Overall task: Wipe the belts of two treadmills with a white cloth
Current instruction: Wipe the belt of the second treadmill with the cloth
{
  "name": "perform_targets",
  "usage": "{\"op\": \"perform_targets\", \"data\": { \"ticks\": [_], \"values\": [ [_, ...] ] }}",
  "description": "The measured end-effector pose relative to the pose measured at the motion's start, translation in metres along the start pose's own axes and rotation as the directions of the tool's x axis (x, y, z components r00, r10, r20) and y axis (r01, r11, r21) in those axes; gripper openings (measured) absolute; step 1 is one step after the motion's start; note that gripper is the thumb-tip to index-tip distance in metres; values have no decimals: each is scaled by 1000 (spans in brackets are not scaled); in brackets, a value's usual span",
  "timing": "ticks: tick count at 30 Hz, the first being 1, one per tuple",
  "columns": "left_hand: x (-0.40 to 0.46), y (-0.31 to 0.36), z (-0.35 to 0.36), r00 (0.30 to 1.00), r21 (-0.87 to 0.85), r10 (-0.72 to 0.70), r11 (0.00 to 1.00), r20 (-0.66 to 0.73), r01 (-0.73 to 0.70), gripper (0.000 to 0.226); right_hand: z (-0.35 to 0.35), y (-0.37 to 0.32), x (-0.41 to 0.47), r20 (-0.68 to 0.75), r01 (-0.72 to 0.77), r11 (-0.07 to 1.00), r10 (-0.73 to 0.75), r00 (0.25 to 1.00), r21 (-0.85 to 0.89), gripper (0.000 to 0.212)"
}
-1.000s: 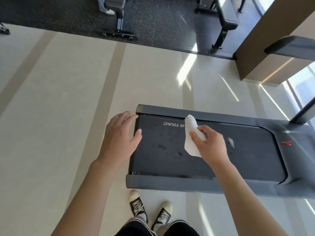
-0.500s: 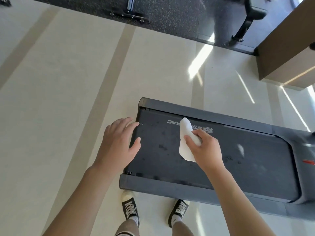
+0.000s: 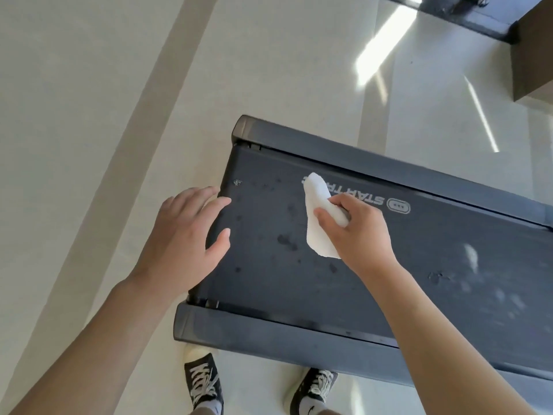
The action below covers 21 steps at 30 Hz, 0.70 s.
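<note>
right hand [image 3: 359, 232] grip pinches white cloth [image 3: 318, 220] | left hand [image 3: 182, 235] spread | belt [image 3: 389, 265] contact unclear

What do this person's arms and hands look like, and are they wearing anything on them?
Both forearms are bare, with no sleeves in view. The left hand and right hand carry no gloves, rings, watch or wristband that the view shows.

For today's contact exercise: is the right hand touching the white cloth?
Touching. The head view shows the right hand with fingers curled round the white cloth.
</note>
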State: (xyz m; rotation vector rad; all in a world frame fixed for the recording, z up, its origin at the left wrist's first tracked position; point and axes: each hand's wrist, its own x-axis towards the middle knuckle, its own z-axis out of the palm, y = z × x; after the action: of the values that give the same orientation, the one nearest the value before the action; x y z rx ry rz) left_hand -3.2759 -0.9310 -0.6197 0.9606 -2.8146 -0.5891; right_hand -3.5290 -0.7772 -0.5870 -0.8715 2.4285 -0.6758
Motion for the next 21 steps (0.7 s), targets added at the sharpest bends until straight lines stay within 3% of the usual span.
{"op": "perform_targets", "data": {
  "ticks": [7,21],
  "values": [
    [16,-55,118,999,-7,-3,1000,49,3,52,100,65,68,50,65,997,-63,997,-48,13],
    [46,-178,330,991,61,-19,998,135,11,54,277,126,248,135,433,876,-413,901,-210,29]
  ]
}}
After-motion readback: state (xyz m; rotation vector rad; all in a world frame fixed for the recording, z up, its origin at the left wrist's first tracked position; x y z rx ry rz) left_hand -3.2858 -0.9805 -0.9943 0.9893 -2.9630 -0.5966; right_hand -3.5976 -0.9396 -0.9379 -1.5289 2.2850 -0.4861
